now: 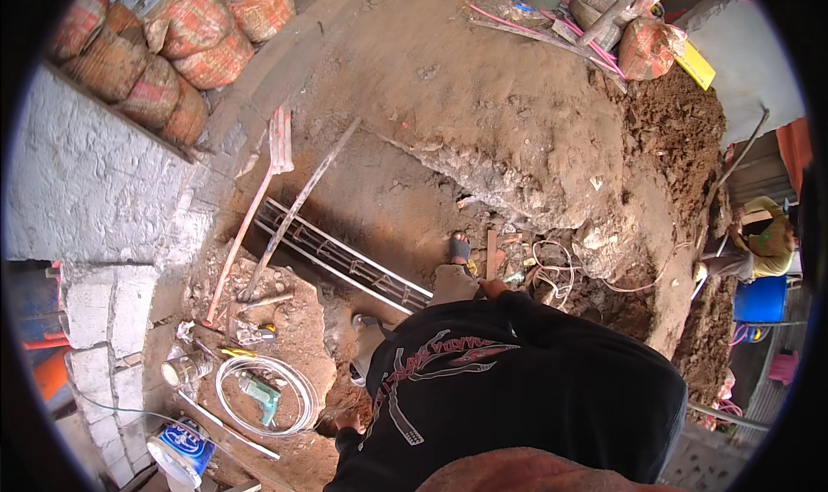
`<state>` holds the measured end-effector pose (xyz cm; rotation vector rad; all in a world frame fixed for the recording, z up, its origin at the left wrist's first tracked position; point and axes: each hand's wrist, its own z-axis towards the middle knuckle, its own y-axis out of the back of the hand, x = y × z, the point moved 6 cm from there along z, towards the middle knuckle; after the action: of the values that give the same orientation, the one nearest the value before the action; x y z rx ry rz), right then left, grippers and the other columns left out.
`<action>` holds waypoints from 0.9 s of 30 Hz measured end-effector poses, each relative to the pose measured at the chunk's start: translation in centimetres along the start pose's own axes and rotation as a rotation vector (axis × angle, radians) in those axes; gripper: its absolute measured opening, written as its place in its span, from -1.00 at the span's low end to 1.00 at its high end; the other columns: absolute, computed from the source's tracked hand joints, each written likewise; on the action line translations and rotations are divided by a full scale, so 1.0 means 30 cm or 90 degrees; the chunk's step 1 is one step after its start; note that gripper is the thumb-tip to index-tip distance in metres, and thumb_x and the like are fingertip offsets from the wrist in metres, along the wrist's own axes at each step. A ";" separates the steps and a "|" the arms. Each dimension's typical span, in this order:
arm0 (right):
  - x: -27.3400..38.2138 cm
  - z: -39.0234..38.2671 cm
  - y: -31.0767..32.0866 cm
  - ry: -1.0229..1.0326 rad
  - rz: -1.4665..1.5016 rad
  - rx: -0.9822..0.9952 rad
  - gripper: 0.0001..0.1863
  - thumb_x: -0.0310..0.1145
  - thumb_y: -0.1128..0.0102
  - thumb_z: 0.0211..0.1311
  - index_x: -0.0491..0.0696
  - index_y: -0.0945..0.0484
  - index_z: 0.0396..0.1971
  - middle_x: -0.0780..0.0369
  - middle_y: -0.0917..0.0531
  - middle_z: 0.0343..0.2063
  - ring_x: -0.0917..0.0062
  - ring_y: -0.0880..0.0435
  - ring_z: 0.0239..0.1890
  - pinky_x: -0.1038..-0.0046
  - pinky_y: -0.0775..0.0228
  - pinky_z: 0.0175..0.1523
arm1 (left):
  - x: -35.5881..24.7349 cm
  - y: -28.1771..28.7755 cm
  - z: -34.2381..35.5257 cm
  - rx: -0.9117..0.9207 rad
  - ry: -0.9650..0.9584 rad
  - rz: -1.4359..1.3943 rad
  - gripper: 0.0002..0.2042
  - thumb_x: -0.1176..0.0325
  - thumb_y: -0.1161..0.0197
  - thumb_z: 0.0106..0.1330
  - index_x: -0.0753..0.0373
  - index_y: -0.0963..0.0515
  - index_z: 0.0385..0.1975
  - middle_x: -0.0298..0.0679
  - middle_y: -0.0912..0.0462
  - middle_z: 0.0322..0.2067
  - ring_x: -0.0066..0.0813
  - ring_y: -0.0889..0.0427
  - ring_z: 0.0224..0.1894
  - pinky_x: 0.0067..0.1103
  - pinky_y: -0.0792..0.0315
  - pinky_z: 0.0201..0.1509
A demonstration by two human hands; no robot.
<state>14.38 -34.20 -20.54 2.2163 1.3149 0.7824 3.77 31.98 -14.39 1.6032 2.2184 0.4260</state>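
Observation:
From the right sleeve of my black sweatshirt, my right hand [493, 288] shows beside my trouser leg and a narrow reddish-brown strip [492, 255]; its grip is unclear. My left hand [349, 421] is low by the dirt edge, fingers apparently loose, nothing visible in them. Left of it, a coil of white cable [226, 387] surrounds a green drill [259, 399], with yellow-handled pliers [239, 353] nearby. A steel rebar cage [345, 259] lies in the trench under a wooden pole [306, 194]. My sandaled foot [459, 249] stands on the trench's far side.
Stacked sacks [198, 48] sit upper left, more sacks [647, 52] upper right. A co-worker [768, 246] crouches at the right near a blue drum [759, 298] and a dirt pile [681, 121]. A bucket [179, 453] and metal can [181, 369] stand lower left by a block wall [90, 311].

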 end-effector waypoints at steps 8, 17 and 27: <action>-0.267 0.097 0.678 -0.128 0.456 -0.332 -0.41 0.07 -0.19 0.33 -0.13 -0.59 0.11 -0.05 -0.73 -0.18 0.20 -0.74 -0.13 0.26 -0.54 -0.04 | -0.875 0.551 0.328 -0.336 -0.131 -0.107 -0.82 0.41 -0.20 0.01 0.19 -0.68 -0.39 0.04 -0.71 -0.32 0.06 -0.68 -0.18 -0.22 -0.56 -0.04; -0.772 0.202 1.415 0.028 0.700 -0.677 -0.44 -0.04 -0.30 0.32 -0.28 -0.60 0.02 -0.02 -0.73 -0.16 0.37 -0.74 -0.10 0.40 -0.58 -0.06 | -2.861 0.946 0.614 -0.522 -0.573 -0.054 -0.38 0.21 -0.26 0.23 0.24 -0.33 0.30 0.09 -0.28 0.32 0.11 -0.22 0.37 -0.14 -0.15 0.42; -1.399 0.653 2.281 -0.055 -0.043 -0.963 -0.60 -0.08 -0.26 0.29 0.05 -0.63 0.05 -0.07 -0.65 -0.15 -0.05 -0.63 -0.15 0.11 -0.52 -0.04 | -3.512 0.821 0.847 -0.635 -0.437 0.101 -0.41 -0.03 -0.01 0.33 -0.01 -0.28 0.36 -0.22 -0.04 0.46 0.03 0.11 0.51 0.07 0.20 0.49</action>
<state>54.87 -103.90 -2.39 0.9362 0.3678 1.0838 66.17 -59.97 -13.34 1.1014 1.0684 0.7308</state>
